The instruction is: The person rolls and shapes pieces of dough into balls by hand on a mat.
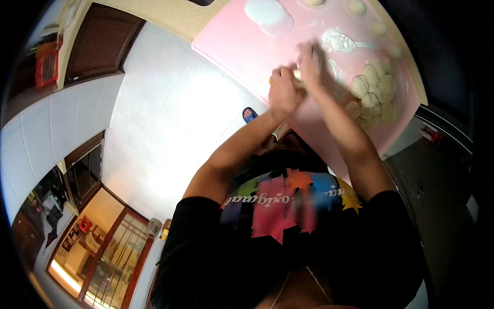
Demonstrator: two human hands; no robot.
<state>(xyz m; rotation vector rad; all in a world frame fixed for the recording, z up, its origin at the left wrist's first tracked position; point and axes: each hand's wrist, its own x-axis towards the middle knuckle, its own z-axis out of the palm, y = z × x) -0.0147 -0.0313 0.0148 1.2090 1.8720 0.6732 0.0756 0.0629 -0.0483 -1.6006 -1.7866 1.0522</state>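
My left hand (286, 90) is closed around a pale piece of dough (297, 76) above the pink work surface (242, 38). Against the other side of that dough is my right hand (310, 66), its fingers curled and partly smeared by motion. Much of the dough is hidden by both hands. To the right of my hands lies a cluster of dough balls (371, 86), heaped close together. Beyond my right hand is a pile of white flour (337, 40), with a pale spoon or scoop (364, 45) resting in it.
Several separate dough balls (356, 6) line the far right edge. A white round lid or dish (263, 11) lies near the far left of the pink surface. Below the surface is a pale tiled floor (170, 113), with a blue slipper (249, 115) on a foot.
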